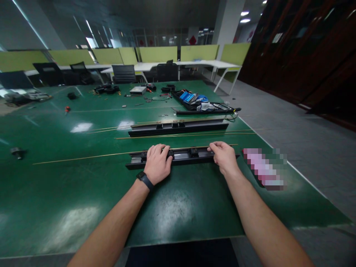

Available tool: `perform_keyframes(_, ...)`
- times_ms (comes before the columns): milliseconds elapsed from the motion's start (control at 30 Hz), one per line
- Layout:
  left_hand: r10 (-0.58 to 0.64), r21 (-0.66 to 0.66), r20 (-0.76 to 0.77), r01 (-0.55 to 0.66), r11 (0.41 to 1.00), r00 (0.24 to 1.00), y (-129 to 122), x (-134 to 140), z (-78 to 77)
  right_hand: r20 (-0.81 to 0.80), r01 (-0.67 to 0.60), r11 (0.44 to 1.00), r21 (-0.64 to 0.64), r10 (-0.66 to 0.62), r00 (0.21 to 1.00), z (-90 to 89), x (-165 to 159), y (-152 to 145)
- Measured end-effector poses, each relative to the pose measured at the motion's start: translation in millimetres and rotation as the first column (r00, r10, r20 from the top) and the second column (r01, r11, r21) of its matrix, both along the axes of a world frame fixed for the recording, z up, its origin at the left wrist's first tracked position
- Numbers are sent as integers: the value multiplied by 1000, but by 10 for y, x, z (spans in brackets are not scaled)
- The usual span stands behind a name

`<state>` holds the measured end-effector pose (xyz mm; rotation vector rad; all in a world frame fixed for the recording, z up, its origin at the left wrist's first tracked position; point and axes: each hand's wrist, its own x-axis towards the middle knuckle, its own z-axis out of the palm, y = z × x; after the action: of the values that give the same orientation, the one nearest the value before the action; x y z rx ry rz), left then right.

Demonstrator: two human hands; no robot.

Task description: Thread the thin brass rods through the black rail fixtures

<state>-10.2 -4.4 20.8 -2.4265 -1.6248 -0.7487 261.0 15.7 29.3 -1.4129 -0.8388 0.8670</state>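
Black channel [189, 160] lying lengthwise on table [172, 218], at your 12. Left hand [158, 165] draped over it, probably steadying; can't tell if fingers clamp. Right hand [224, 157] at your 1, looks pinched on thin brass rod [105, 155], likely to line it up along channel. From channel: second channel [178, 130] plus loose rods [144, 137] at 12, kinda crowding far side. Pixelated pink item [263, 170] at 4, near right forearm.

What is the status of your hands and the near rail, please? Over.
Left hand on near rail. Right hand pinches rod along it. Second rail beyond; pink item off right end.
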Motion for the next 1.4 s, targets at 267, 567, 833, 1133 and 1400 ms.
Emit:
perform_keyframes(267,-47,-48,-80,44,998,996,38,61,104,3,-2,1000,5,2,1000,-14,13,7)
perform_keyframes(567,-77,-39,-155,72,997,985,68,162,167,-13,-11,1000,11,11,1000,-24,31,14)
perform_keyframes(833,-13,54,14,12,998,1000,-4,190,24,10,-27,1000,11,27,1000,-13,29,-5)
perform_keyframes(1133,20,121,92,-31,992,996,40,166,-166,40,-43,999,15,43,998,-58,8,8)
perform_keyframes(1400,24,134,113,-39,990,993,18,169,-150,54,-43,999,7,42,998,-79,3,16)
